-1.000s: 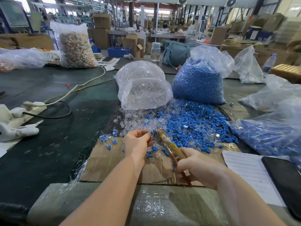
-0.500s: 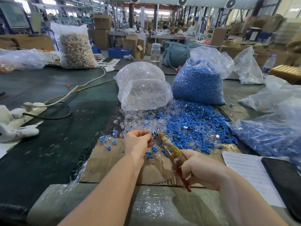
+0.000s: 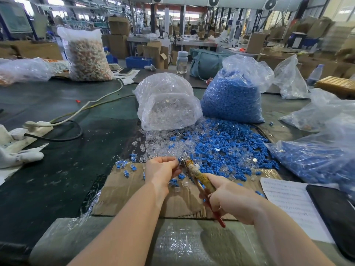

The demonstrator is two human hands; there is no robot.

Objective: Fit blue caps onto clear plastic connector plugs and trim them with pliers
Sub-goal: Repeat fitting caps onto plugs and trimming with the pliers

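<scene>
I pinch a plug in my left hand [image 3: 162, 170], my right hand [image 3: 230, 200] squeezing pliers [image 3: 194, 172]; few finished pieces [image 3: 124, 167], heaps [image 3: 221, 148] remain.

The sheet of paper [image 3: 294, 206] at near right carries rows of printed text, too small and blurred to read.

Both forearms reach forward — left hand [image 3: 162, 172] fingers pinched together, right hand [image 3: 231, 200] curled tight.
</scene>
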